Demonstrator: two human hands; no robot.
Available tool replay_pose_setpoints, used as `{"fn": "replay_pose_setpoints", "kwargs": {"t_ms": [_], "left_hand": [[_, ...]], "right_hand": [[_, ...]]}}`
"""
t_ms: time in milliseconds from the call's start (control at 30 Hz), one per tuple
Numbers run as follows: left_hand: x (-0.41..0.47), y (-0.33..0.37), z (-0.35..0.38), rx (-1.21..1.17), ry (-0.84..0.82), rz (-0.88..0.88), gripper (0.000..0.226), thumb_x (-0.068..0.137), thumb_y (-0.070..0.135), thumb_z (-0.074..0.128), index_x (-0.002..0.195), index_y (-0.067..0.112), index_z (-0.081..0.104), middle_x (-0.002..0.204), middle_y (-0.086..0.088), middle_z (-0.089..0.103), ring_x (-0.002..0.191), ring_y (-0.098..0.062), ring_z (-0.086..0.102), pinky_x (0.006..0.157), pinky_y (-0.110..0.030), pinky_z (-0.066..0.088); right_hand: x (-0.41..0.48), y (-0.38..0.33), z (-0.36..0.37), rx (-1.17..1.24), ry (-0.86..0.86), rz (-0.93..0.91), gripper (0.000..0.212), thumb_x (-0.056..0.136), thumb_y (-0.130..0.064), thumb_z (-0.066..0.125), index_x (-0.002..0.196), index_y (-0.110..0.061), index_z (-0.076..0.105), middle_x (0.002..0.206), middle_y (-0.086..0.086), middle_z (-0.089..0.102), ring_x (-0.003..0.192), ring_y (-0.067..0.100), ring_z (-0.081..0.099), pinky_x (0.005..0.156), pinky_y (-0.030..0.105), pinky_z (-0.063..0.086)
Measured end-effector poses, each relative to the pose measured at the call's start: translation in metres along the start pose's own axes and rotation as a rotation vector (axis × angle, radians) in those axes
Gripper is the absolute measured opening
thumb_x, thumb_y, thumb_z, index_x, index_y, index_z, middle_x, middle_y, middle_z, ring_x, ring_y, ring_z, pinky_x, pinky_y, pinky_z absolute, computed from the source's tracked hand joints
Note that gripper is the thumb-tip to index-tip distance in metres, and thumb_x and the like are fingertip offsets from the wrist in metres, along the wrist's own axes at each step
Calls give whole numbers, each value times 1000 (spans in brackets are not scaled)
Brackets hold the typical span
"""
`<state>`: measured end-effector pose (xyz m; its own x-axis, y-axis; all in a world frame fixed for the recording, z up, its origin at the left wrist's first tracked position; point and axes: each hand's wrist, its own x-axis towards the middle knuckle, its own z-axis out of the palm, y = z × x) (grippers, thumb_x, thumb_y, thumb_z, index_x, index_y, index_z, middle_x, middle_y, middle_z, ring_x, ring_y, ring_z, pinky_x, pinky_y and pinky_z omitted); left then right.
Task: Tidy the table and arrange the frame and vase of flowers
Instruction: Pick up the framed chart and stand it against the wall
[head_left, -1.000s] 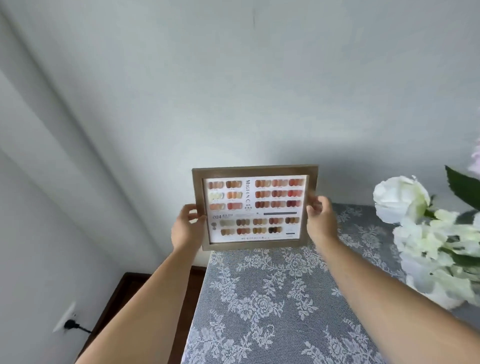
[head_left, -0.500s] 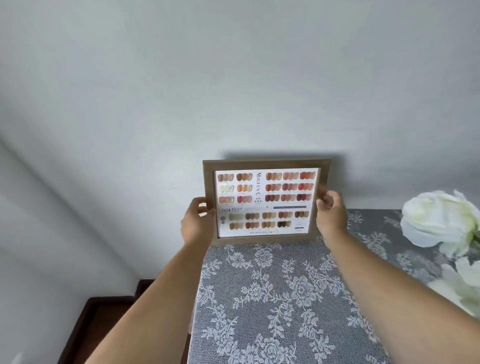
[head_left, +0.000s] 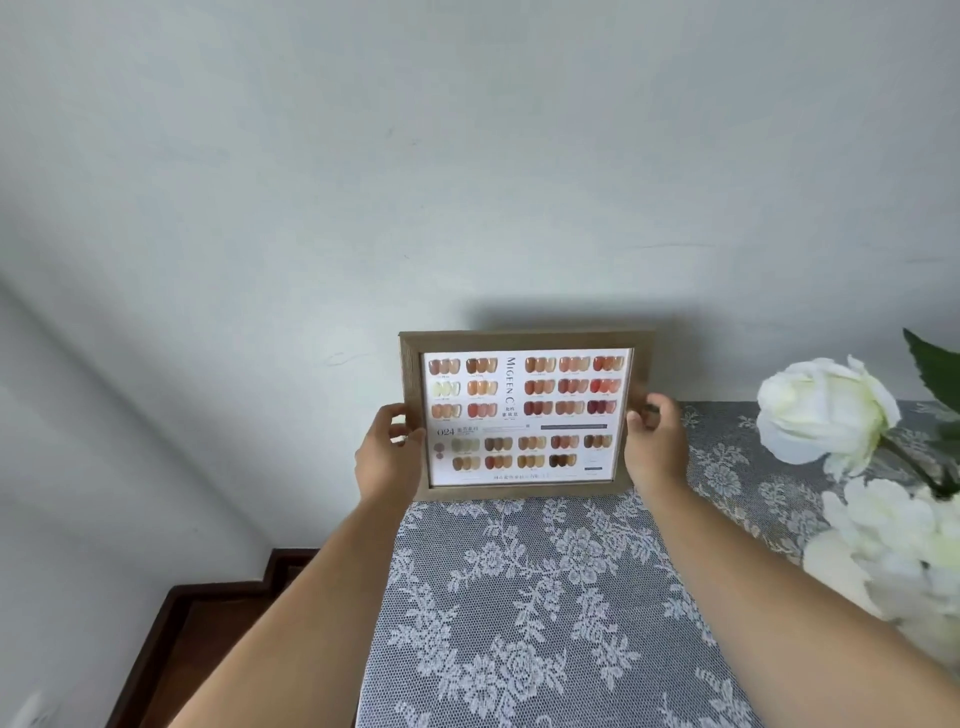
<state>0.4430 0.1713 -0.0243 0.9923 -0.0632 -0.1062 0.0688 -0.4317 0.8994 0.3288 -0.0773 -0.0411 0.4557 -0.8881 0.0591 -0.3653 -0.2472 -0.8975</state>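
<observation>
**Grey lace, frame held at the far edge**

Pale wall (head_left: 467, 156) fills the upper view, plain, with the frame's shadow cast on it. Table (head_left: 545, 623) under grey lace cloth with white floral pattern, butted against the wall. Dark wood floor (head_left: 208, 634) at lower left. White flowers (head_left: 841, 415) at the right edge, one big bloom up top, more below, a green leaf behind; vase itself out of view. Frame (head_left: 524, 413) upright at the far left end of the table, close to the wall, landscape, wood-toned, showing a chart of nail colour swatches; whether its bottom edge touches the cloth, cannot tell. Left hand (head_left: 387, 457) closed round the frame's left side, thumb in front. Right hand (head_left: 655, 444) closed round the right side, fingers curled behind
</observation>
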Motion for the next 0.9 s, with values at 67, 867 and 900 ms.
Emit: {"fn": "replay_pose_setpoints", "kwargs": {"t_ms": [67,867,900], "left_hand": [[-5,-1,1,-2,-6,1,25,84,15,55,96,37,55,98,5,67,84,-16,63,84,-40,51],[-83,21,-24,223,78,238,43,82,22,62,122,17,49,124,-8,56,111,-24,53,92,-36,43],[-94,21,-24,231,80,253,41,81,21,62,120,17,50,121,-8,57,108,-24,54,90,-35,43]], "right_hand": [[-4,4,-3,-2,-2,-4,21,92,-12,50,113,-12,51,104,8,65,79,21,56,64,30,43],[-76,-11,-63,3,-141,-252,28,89,-17,55,117,-14,50,119,7,54,100,15,51,83,28,42],[-84,-8,-72,-1,-164,-272,27,90,-18,55,116,-15,50,119,6,55,98,13,51,81,25,41]]}}
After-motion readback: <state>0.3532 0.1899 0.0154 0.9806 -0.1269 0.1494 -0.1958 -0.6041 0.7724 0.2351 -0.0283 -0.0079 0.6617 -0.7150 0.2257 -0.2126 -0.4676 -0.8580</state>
